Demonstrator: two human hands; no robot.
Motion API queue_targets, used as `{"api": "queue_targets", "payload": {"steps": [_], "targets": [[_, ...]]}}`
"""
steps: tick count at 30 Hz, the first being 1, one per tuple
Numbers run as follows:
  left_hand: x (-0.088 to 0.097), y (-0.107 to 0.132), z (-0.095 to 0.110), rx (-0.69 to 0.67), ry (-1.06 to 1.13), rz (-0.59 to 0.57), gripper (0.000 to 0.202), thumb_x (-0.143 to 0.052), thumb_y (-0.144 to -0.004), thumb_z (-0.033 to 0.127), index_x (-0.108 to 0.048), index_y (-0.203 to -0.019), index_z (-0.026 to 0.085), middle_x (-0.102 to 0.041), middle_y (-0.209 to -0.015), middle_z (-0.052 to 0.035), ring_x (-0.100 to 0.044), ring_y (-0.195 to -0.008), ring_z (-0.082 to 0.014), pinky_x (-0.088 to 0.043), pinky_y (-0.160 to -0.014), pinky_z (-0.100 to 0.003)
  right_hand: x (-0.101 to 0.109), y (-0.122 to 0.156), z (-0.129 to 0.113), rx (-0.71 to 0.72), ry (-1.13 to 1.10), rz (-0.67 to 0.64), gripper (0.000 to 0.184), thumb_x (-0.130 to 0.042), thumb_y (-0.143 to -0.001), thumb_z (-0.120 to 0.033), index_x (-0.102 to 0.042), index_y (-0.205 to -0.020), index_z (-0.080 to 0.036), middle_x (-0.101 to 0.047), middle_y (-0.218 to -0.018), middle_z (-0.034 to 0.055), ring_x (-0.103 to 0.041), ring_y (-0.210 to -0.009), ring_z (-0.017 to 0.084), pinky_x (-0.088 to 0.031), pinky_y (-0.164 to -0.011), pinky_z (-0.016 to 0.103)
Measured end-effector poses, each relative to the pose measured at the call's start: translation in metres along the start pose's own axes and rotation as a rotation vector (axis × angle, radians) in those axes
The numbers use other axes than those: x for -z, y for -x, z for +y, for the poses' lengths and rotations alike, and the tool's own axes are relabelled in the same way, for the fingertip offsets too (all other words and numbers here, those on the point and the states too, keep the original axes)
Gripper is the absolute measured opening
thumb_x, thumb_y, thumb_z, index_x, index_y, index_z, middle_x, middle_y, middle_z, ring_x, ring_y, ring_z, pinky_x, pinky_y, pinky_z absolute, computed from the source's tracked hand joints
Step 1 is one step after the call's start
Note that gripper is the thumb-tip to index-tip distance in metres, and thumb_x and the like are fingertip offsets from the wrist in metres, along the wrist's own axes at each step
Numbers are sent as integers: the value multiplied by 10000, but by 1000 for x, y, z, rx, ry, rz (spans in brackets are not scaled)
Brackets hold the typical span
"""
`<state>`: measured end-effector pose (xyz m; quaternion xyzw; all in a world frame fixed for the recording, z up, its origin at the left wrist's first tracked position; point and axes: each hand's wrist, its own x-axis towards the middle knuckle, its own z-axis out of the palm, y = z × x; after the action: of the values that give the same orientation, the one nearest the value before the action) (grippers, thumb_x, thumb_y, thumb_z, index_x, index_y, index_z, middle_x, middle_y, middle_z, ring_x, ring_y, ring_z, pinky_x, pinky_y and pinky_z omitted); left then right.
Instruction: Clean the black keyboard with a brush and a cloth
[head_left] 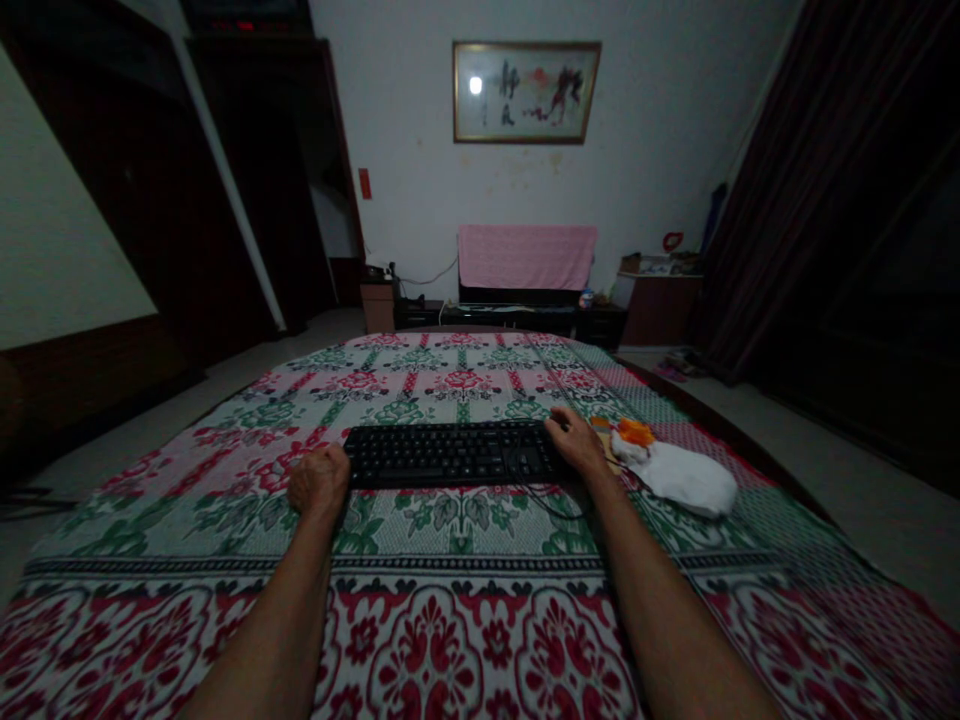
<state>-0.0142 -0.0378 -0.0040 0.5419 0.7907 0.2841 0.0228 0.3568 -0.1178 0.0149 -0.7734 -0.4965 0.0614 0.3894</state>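
A black computer keyboard (435, 455) lies level over the patterned bed cover, its long side facing me. My left hand (321, 477) is closed at the keyboard's left end, fingers curled and partly hidden. At the opposite end, my right hand (576, 440) grips the right edge, thumb and fingers around it. A dark cable (551, 508) loops across the keyboard's right part and hangs onto the cover beside my right wrist. Just right of that hand rests a white cloth-like bundle (690, 478) with an orange piece (636, 432) at its near-hand end.
The red, green and white cover (457, 590) spreads over a wide bed. Beyond its far edge stand a low dark cabinet (517, 318), a pink cloth (525, 257) draped over a screen-like shape, and a side cabinet (660, 310). Dark curtains (780, 180) hang at the right.
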Motion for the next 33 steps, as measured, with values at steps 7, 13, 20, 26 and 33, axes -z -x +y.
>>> {"api": "queue_targets", "payload": {"steps": [7,13,20,26,33], "targets": [[-5,1,6,-48,6,6,472,-318,-823,349,-685,-949,79,-648,-959,-203,-590,-900,-314,-450,-777,-406,-9,0,2,85,95,-30,338,-488,-812,-297,-603,-1088,-140,-641,-1085,80,-573,-1010,165,-395,-913,262],[-9,7,10,-125,30,38,439,-361,-824,355,-647,-1067,127,-629,-1018,-176,-563,-975,-289,-422,-850,-384,-14,-1,6,126,138,-24,308,-498,-811,-302,-629,-1062,-180,-650,-1082,50,-572,-1008,161,-392,-914,263],[-12,9,12,-144,30,34,438,-386,-819,370,-627,-1097,131,-610,-1046,-175,-524,-1039,-302,-409,-865,-385,-16,7,-1,61,223,40,265,-487,-793,-245,-669,-985,-232,-657,-1059,32,-552,-1032,194,-365,-924,326],[-20,2,6,-165,18,42,454,-383,-819,389,-626,-1107,136,-611,-1034,-178,-537,-1010,-299,-403,-874,-384,-10,2,-7,39,138,85,298,-418,-822,-236,-644,-1008,-179,-675,-987,62,-591,-946,181,-389,-863,267],[-20,3,6,-197,19,49,451,-371,-822,368,-629,-1103,128,-622,-1022,-174,-546,-1000,-281,-395,-895,-372,12,-7,0,-63,9,298,376,-356,-804,-209,-624,-1053,-121,-657,-1045,93,-575,-979,190,-388,-882,259]]}}
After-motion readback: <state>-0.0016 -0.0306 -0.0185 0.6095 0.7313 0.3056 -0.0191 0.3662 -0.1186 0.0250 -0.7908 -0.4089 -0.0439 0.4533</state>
